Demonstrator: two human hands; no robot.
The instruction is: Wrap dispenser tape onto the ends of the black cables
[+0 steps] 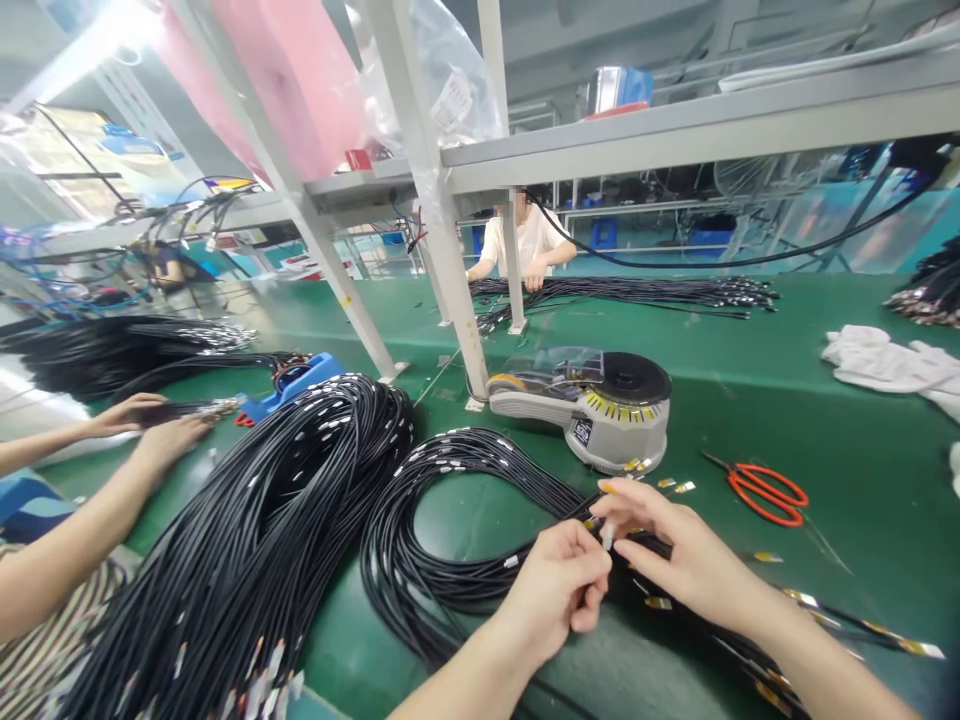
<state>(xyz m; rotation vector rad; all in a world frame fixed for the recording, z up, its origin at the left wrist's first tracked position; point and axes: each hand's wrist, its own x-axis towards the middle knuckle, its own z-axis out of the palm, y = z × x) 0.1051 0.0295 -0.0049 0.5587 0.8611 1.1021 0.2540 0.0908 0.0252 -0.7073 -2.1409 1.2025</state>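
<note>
My left hand [559,580] is closed in a pinch on what looks like a black cable's end, with a small pale tip showing at its fingertips. Facing it, my right hand [679,545] has its thumb and fingers apart, curved around that tip. A coiled bundle of black cables [401,535] with white labels lies to the left of my hands. More cable ends with yellow and silver tips [799,598] run out beneath and beyond my right forearm. Just behind my hands stands a grey tape dispenser [619,415] with a round black top. My fingers partly hide the held piece.
Orange-handled scissors [769,492] lie at the right on the green table [750,400]. A larger cable bundle [262,500] fills the left, beside a co-worker's hands [161,430] and a blue dispenser [300,385]. White posts [457,290] hold a shelf. White gloves [892,362] lie far right.
</note>
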